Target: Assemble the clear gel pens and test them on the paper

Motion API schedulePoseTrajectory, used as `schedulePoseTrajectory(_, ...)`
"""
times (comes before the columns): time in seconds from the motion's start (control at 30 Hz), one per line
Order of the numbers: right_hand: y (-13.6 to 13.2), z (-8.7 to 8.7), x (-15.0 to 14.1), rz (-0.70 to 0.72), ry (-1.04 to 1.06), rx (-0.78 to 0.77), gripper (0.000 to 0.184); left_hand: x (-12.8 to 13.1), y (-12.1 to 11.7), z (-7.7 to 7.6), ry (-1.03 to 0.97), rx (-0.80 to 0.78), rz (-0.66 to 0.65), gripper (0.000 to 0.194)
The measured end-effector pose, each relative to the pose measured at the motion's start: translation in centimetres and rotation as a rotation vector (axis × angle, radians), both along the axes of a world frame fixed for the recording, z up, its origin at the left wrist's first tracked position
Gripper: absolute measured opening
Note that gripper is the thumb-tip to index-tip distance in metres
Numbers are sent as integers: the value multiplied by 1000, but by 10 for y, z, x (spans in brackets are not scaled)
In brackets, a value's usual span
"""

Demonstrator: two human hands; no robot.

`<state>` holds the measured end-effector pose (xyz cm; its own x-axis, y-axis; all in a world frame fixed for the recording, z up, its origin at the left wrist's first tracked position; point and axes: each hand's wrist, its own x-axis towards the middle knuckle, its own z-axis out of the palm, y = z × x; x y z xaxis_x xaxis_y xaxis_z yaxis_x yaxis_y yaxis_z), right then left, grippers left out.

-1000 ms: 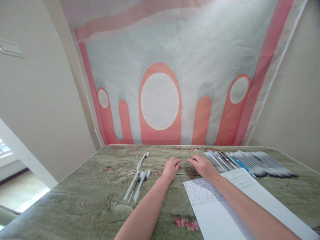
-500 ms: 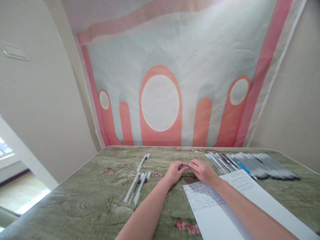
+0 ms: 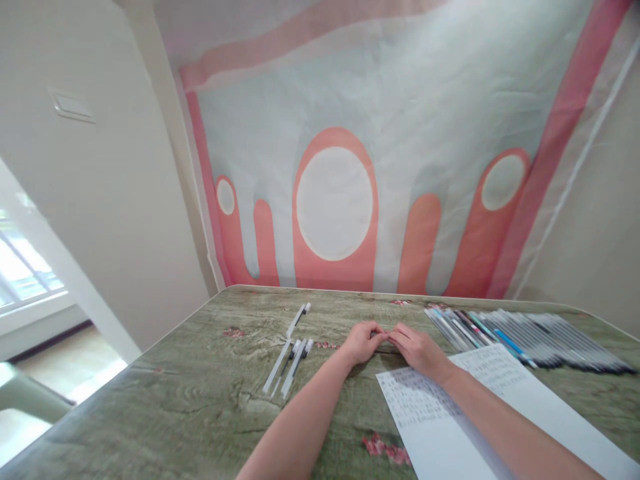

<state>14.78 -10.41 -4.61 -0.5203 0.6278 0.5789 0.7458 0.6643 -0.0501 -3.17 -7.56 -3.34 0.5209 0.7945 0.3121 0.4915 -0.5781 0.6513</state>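
Observation:
Near the middle of the table, my left hand (image 3: 365,341) and my right hand (image 3: 416,348) meet fingertip to fingertip. Both are closed in a pinch on a slim dark pen, now almost wholly hidden by the fingers. Under my right forearm lies a white sheet of paper (image 3: 440,440) with rows of handwriting. To the left of my hands are several clear pen pieces: a pen (image 3: 299,320) farther back, and barrels and other slim parts (image 3: 277,367) closer to me.
A long row of grey pens (image 3: 555,340) lies at the right, with coloured pens (image 3: 470,327) at its left end and a blue pen (image 3: 515,348) on top. The wood-patterned table (image 3: 165,413) ends at a wall hanging (image 3: 335,200).
My hands have drawn together, covering the slim pen that showed between them earlier. The camera view has turned slightly left. The paper and the pens on the table have stayed put.

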Motion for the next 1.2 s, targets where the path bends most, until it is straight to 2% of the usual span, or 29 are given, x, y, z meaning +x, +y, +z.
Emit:
schedulePoseTrajectory(0.1, -2, 6, -3, -23, 3, -27, 28, 1, -1, 3, 13, -4, 4, 25)
schedulePoseTrajectory(0.17, 0, 10, -2, -68, 16, -49, 27, 5, -2, 7, -2, 37, 75, 23)
schedulePoseTrajectory(0.23, 4, 12, 3, -194, 30, -53, 24, 11, -5, 11, -42, 152, 221, 28)
schedulePoseTrajectory(0.3, 9, 13, 11, -388, 32, -49, 21, 18, -13, 16, -13, 235, 288, 41)
schedulePoseTrajectory(0.37, 14, 12, 23, -572, 17, -56, 20, 27, -26, 20, 113, 202, 162, 43)
schedulePoseTrajectory(0.43, 18, 11, 34, -705, 0, -82, 22, 36, -44, 24, 265, 106, -88, 46)
schedulePoseTrajectory(0.5, 20, 9, 44, -800, -8, -125, 22, 45, -66, 27, 362, 71, -293, 62)
schedulePoseTrajectory(0.6, 21, 5, 53, -892, -16, -174, 20, 54, -97, 30, 439, 91, -440, 84)
schedulePoseTrajectory(0.73, 20, 5, 57, -949, -21, -174, 18, 57, -115, 31, 527, 73, -485, 95)
schedulePoseTrajectory(0.97, 28, 5, 67, -952, -41, -350, 22, 58, -115, 36, 558, 46, -511, 98)
schedulePoseTrajectory(1.07, 34, 5, 75, -918, -89, -411, 23, 61, -115, 32, 550, 60, -521, 101)
schedulePoseTrajectory(1.2, 44, 13, 74, -841, -139, -370, 23, 63, -113, 28, 541, 103, -566, 103)
